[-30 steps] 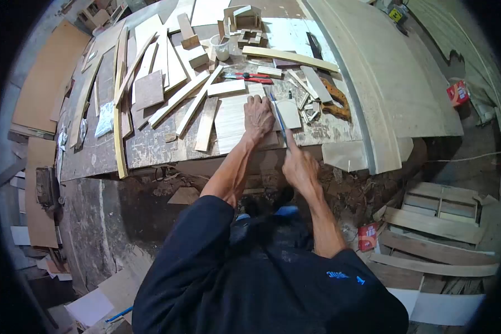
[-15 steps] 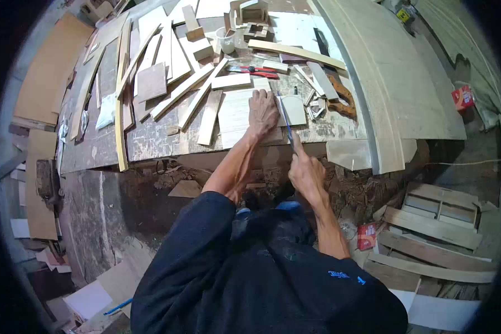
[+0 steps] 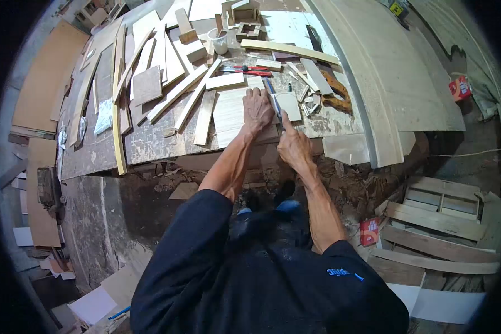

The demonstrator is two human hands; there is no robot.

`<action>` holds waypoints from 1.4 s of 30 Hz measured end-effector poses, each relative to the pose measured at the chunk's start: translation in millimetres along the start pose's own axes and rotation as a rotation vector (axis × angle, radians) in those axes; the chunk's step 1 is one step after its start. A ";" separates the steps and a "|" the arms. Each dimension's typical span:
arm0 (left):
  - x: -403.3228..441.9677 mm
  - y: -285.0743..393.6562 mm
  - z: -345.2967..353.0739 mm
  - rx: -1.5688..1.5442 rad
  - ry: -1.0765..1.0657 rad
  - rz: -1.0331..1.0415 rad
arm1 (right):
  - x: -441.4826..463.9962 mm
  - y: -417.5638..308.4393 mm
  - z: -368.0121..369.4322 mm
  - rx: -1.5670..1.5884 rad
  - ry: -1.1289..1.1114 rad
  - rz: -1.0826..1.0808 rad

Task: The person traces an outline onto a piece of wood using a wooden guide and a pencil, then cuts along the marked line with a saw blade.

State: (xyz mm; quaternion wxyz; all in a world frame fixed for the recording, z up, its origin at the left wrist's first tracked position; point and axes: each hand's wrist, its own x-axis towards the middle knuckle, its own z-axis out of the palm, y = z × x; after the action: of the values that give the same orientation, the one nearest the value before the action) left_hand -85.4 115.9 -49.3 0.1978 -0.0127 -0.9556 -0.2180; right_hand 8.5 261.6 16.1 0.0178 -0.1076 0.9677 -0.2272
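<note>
My left hand (image 3: 258, 109) presses down on a pale wooden board (image 3: 228, 114) at the bench's front edge, its fingers bent and close together. My right hand (image 3: 295, 146) is wrapped round the handle of a thin, long-bladed tool (image 3: 274, 100), the index finger stretched along it. The blade points away from me and lies along the right side of my left hand, over the left edge of a small pale panel (image 3: 289, 107). Whether the blade touches the panel is too small to tell. A short wood block (image 3: 225, 81) lies beyond the board.
On the bench (image 3: 150, 146), wood strips (image 3: 186, 93) spread to the left. Red-handled pliers (image 3: 253, 70), a plastic cup (image 3: 218, 42) and a long strip (image 3: 289, 50) lie farther back. An orange-handled saw (image 3: 336, 94) is right of the panel, beside a long curved panel (image 3: 367, 83).
Over the last second my right hand has moved the tool back and forth along the panel's edge; it is now farther forward than half a second ago. My left hand stays on the board.
</note>
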 end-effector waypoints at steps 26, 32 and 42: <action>1.4 2.4 -3.2 0.018 -0.021 0.009 | -41.5 2.7 -16.6 -0.063 -0.069 0.037; -0.9 -1.4 2.0 0.003 -0.045 -0.007 | -54.4 -13.9 -12.6 -0.017 -0.127 0.021; 0.2 -3.9 5.1 0.022 -0.035 -0.006 | -70.7 6.1 -28.2 0.022 -0.073 0.044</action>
State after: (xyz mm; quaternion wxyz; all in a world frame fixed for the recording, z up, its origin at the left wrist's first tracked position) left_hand -87.9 114.5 -55.1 0.1807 -0.0115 -0.9613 -0.2077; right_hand 73.9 294.5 37.6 0.0594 -0.0945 0.9660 -0.2333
